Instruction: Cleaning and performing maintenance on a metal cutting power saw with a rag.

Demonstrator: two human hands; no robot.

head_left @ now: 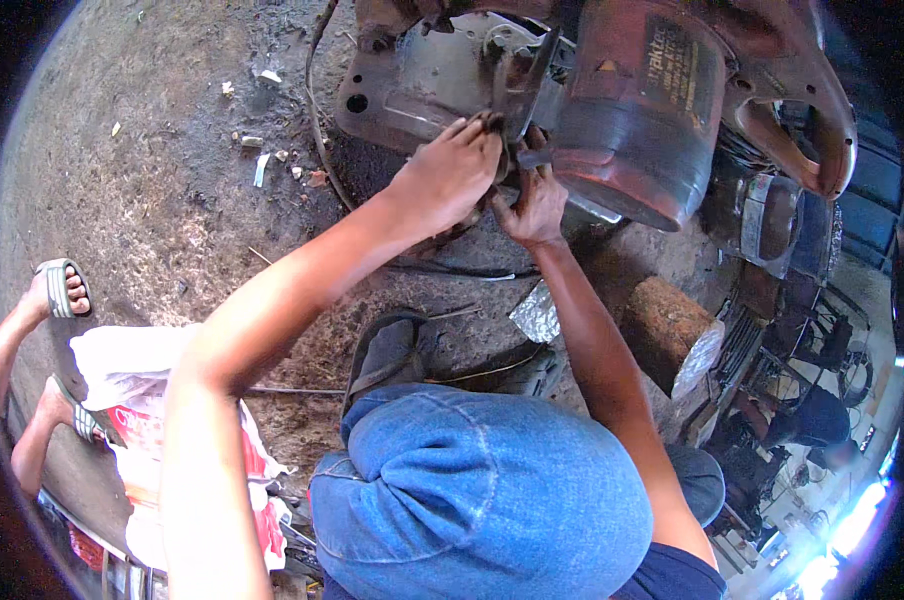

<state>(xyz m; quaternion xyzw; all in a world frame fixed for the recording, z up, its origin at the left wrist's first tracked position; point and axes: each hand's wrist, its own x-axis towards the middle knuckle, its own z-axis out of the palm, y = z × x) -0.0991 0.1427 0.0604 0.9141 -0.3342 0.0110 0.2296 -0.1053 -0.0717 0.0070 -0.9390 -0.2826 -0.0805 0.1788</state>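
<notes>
Base plate [402,108]: up-left of left hand [450,172]. Left fingers bent at dark metal part [529,95], just beyond fingertips; grip cannot be told. Right hand [535,205]: fingers curled, grip likewise obscured; motor housing [627,135] just right. Brace part from both sides, fingers clear of edges

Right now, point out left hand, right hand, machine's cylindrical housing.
Left hand [450,174]: head view, back of hand.
Right hand [538,206]: head view, back of hand.
Cylindrical housing [620,122]: head view, curved side.
</notes>
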